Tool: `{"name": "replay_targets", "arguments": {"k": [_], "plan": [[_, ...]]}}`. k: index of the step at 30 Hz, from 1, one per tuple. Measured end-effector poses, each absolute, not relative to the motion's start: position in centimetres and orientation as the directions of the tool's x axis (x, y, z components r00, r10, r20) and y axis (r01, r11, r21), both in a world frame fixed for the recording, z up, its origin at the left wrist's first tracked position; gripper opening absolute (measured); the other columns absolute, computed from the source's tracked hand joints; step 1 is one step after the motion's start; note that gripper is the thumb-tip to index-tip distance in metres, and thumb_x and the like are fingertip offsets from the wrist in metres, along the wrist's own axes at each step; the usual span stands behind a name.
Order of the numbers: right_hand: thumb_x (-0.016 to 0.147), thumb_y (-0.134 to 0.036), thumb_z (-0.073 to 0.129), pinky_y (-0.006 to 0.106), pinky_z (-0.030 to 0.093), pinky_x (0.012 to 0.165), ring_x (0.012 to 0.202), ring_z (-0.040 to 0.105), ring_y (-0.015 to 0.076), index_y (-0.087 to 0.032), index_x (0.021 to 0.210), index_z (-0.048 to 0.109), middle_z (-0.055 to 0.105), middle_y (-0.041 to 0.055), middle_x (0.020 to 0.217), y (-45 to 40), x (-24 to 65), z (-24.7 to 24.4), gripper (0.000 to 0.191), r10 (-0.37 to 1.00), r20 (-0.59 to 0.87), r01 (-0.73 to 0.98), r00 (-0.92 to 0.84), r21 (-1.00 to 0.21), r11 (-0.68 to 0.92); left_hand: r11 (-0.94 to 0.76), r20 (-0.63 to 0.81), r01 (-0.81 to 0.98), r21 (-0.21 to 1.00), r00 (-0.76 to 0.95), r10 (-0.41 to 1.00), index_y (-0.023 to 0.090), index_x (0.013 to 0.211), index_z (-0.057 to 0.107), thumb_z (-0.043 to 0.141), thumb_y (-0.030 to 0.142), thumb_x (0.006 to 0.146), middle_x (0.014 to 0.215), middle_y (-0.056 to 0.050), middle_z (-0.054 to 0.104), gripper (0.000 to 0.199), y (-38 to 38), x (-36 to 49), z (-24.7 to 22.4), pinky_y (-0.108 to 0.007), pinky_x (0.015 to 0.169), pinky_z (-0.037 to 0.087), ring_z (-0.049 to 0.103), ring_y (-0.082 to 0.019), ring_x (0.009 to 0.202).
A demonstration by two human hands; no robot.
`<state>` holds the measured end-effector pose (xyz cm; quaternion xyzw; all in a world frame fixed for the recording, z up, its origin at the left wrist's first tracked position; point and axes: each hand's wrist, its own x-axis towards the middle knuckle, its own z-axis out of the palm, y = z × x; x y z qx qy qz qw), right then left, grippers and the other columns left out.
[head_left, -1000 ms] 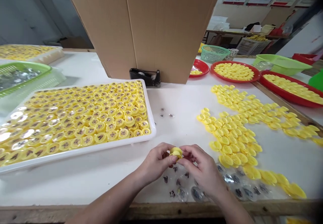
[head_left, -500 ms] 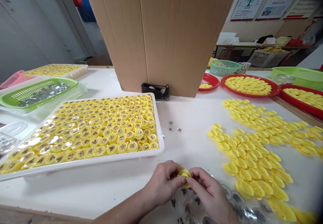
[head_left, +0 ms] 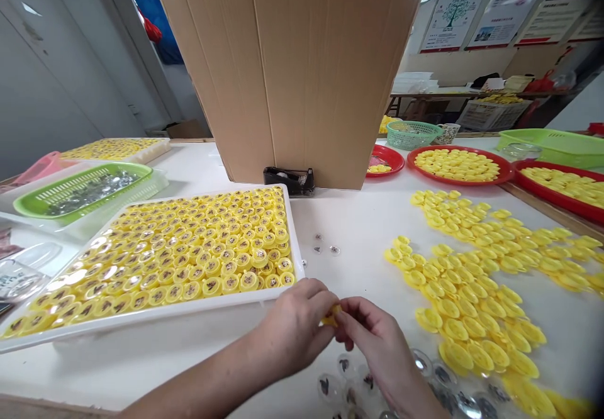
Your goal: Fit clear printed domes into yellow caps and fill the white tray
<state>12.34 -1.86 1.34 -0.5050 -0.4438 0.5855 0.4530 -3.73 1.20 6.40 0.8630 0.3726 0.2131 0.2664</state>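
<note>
Both your left hand (head_left: 295, 324) and right hand (head_left: 377, 343) pinch one yellow cap (head_left: 331, 316) at lower centre; light, stiff, slippery, best gripped by its rim.

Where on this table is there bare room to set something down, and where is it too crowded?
Bare top lies between the white tray and the loose yellow caps, broken only by a few small clear discs. A second strip runs along the near edge in front of the tray, left of the left hand. It is crowded under the right hand, among clear domes, and rightward.
</note>
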Motion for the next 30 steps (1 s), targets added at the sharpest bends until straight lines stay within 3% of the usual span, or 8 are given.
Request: {"name": "replay_targets", "arguments": {"k": [5,10,13,22,26,28,30], "plan": [[0.077,-0.045,0.064,0.029,0.048,0.059,0.07,0.059,0.0175,-0.017,0.109,0.057,0.061,0.0037,0.079,-1.6,14.2,1.8,0.043,0.982,-0.177,-0.056,0.07,-0.983,-0.173,-0.576,0.147,0.698,0.425,0.574,0.805,0.016,0.095,0.065,0.055,0.026,0.078,0.09,-0.009,0.064,0.022,6.2,-6.2,7.5,-0.032,0.076,0.046,0.059,-0.022,0.084],[0.076,-0.047,0.065,0.029,0.049,0.058,0.071,0.059,0.0177,-0.018,0.111,0.056,0.061,0.0045,0.083,-2.7,18.2,0.5,0.047,0.964,-0.168,0.017,0.206,-0.984,-0.176,-0.441,0.107,0.86,0.256,0.428,0.897,0.021,0.096,0.069,0.058,0.034,0.075,0.095,-0.007,0.063,0.027,10.3,-9.0,6.8,-0.033,0.078,0.046,0.058,-0.023,0.089],[0.076,-0.048,0.064,0.029,0.049,0.058,0.07,0.058,0.0173,-0.018,0.11,0.056,0.061,0.0046,0.083,-3.4,19.1,-0.3,0.046,0.959,-0.181,0.031,0.218,-0.981,-0.193,-0.406,0.09,0.892,0.201,0.396,0.914,0.022,0.099,0.068,0.057,0.035,0.075,0.091,-0.006,0.063,0.03,10.5,-10.0,5.9,-0.033,0.077,0.045,0.058,-0.024,0.088],[0.08,-0.047,0.058,0.03,0.05,0.063,0.074,0.059,0.0183,-0.019,0.112,0.055,0.061,0.0053,0.089,-3.4,19.2,-0.5,0.043,0.965,-0.197,0.111,0.172,-0.97,-0.218,-0.391,0.253,0.916,0.09,0.359,0.898,0.02,0.098,0.066,0.052,0.035,0.08,0.092,-0.007,0.062,0.027,10.2,-12.4,4.4,-0.036,0.079,0.044,0.055,-0.024,0.088],[0.084,-0.037,0.054,0.029,0.049,0.067,0.075,0.059,0.0172,-0.02,0.096,0.06,0.061,0.0029,0.084,-2.9,19.3,-0.1,0.021,0.984,-0.079,0.359,0.161,-0.924,-0.133,-0.368,0.241,0.925,0.091,0.338,0.91,0.02,0.1,0.067,0.053,0.04,0.079,0.093,-0.007,0.061,0.032,10.4,-13.0,4.1,-0.035,0.076,0.045,0.055,-0.025,0.089],[0.086,-0.025,0.051,0.028,0.047,0.069,0.076,0.058,0.0161,-0.019,0.086,0.061,0.061,0.0027,0.083,-2.2,18.5,0.0,0.012,0.999,0.03,0.581,0.031,-0.814,0.006,-0.357,0.232,0.931,0.076,0.332,0.914,0.021,0.103,0.065,0.053,0.041,0.08,0.094,-0.007,0.061,0.034,10.4,-13.1,4.0,-0.036,0.076,0.045,0.054,-0.026,0.091],[0.086,-0.014,0.048,0.026,0.045,0.07,0.077,0.058,0.0148,-0.019,0.085,0.061,0.059,0.0031,0.085,-1.4,17.2,-0.1,0.014,0.989,0.057,0.752,-0.139,-0.643,0.143,-0.343,0.218,0.937,0.064,0.322,0.921,0.022,0.108,0.063,0.053,0.042,0.08,0.095,-0.007,0.06,0.036,10.5,-13.1,4.0,-0.036,0.076,0.045,0.054,-0.026,0.093]]}}
